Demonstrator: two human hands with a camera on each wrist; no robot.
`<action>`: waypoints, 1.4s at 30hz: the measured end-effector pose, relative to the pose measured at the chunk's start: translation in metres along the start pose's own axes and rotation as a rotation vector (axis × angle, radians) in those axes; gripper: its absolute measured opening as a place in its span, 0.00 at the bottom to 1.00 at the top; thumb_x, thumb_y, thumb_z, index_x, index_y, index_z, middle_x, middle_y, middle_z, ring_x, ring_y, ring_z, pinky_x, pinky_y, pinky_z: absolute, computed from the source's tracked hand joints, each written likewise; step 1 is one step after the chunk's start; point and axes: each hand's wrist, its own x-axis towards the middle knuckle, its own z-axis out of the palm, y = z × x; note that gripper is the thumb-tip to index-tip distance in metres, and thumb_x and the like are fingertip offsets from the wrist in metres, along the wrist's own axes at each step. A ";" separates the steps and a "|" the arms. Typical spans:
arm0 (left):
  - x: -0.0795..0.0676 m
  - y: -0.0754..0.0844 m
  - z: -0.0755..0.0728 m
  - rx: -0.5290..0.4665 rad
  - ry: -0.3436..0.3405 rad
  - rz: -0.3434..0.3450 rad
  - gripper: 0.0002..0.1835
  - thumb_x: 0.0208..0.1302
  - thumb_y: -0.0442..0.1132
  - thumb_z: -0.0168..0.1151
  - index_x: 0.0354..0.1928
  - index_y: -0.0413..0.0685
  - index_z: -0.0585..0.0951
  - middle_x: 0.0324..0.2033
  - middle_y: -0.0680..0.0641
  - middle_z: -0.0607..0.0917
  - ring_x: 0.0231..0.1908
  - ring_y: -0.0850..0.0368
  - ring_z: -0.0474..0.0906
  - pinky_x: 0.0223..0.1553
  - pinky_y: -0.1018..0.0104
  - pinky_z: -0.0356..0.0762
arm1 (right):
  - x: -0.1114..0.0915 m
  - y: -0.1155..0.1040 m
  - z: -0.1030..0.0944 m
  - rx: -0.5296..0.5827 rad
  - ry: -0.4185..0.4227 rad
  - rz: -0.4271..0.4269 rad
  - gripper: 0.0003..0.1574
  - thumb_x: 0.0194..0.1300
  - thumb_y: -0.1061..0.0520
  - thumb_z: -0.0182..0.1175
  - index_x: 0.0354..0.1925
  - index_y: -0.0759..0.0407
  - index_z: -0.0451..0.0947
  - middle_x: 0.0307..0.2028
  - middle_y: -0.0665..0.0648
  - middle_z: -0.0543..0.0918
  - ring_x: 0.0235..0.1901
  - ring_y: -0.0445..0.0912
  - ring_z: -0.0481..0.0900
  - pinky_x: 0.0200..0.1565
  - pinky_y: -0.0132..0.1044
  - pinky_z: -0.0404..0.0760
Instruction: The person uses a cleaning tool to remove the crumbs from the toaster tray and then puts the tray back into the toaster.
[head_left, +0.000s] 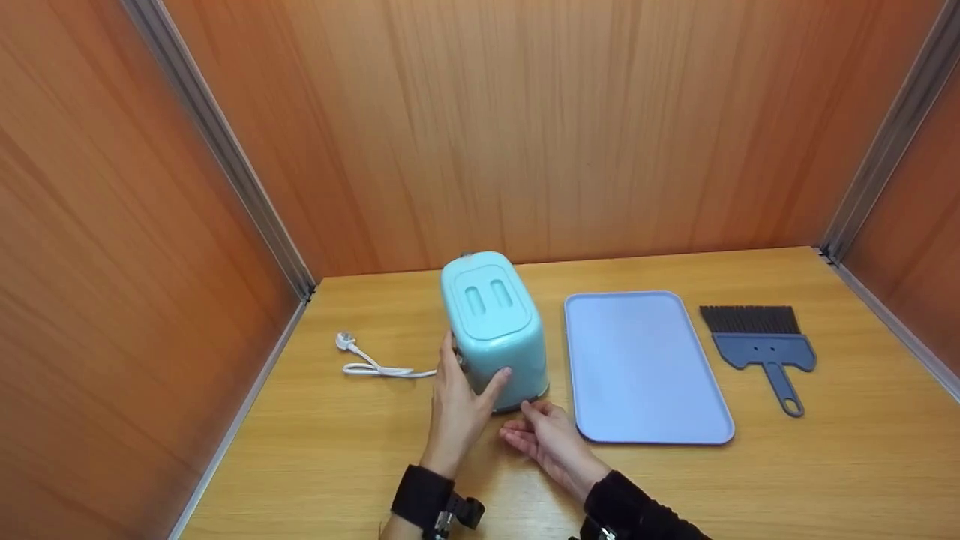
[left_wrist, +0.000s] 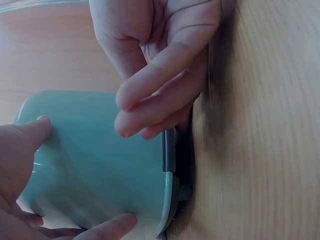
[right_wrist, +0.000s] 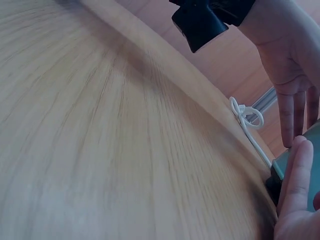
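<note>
A mint-green toaster [head_left: 495, 360] with a lid over its top stands on the wooden table, and a dark strip [left_wrist: 169, 151] runs along the bottom of its near end. My left hand [head_left: 459, 401] holds the toaster's near left corner, thumb on the near end and fingers along the left side. Low at that same end, my right hand [head_left: 553, 446] touches the base edge by the dark strip. Its visible fingers are mostly straight; the contact at the strip is partly hidden in the left wrist view.
The toaster's white cord and plug [head_left: 346, 342] lie at its left. A pale lavender tray [head_left: 645, 367] is flat to the right, and beyond it rests a grey-blue brush [head_left: 763, 351] with dark bristles. Wood-grain panels [head_left: 525, 135] enclose the table's back and sides.
</note>
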 end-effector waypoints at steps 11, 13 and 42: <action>0.000 -0.003 0.002 0.011 0.007 -0.003 0.60 0.65 0.57 0.78 0.86 0.50 0.49 0.79 0.33 0.65 0.78 0.35 0.67 0.76 0.35 0.68 | 0.006 0.005 0.007 0.014 0.021 -0.048 0.14 0.89 0.58 0.43 0.61 0.67 0.56 0.33 0.56 0.83 0.30 0.42 0.87 0.40 0.31 0.90; -0.001 -0.003 0.002 0.008 0.003 -0.012 0.60 0.65 0.57 0.78 0.86 0.51 0.48 0.80 0.33 0.65 0.78 0.35 0.67 0.76 0.35 0.68 | 0.006 0.006 0.008 0.022 0.023 -0.052 0.14 0.88 0.59 0.43 0.61 0.67 0.55 0.33 0.56 0.83 0.29 0.42 0.86 0.40 0.31 0.90; 0.000 -0.004 0.004 0.001 0.006 -0.055 0.59 0.65 0.56 0.78 0.86 0.53 0.49 0.80 0.35 0.65 0.79 0.36 0.66 0.77 0.35 0.66 | 0.007 0.003 0.008 -0.045 -0.007 0.000 0.09 0.90 0.58 0.37 0.54 0.64 0.56 0.30 0.55 0.80 0.25 0.40 0.83 0.33 0.28 0.87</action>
